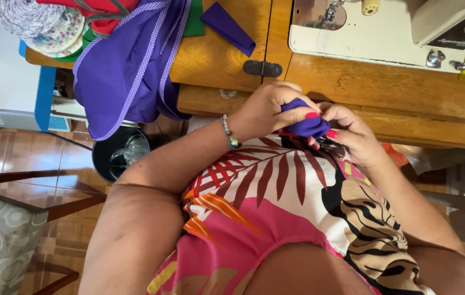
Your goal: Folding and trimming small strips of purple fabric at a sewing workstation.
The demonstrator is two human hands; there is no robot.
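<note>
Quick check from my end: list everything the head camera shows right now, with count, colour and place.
Small fabric piece: one, purple, pinched between both hands at the table edge.
Sewing machine: one, cream, top right on the table.
Wooden sewing table: one, brown, across the top.
Large draped cloth: one, purple with dotted trim, hanging off the table's left end.
Loose fabric strip: one, purple, on the table.
Bin: one, dark, on the floor under the cloth.
Patterned fabric rolls: several, pale floral, top left.
Chair: one, grey cushion, lower left.
Bracelet: one, beaded, left wrist.
Left hand: grips the fabric.
Right hand: grips the fabric.
</note>
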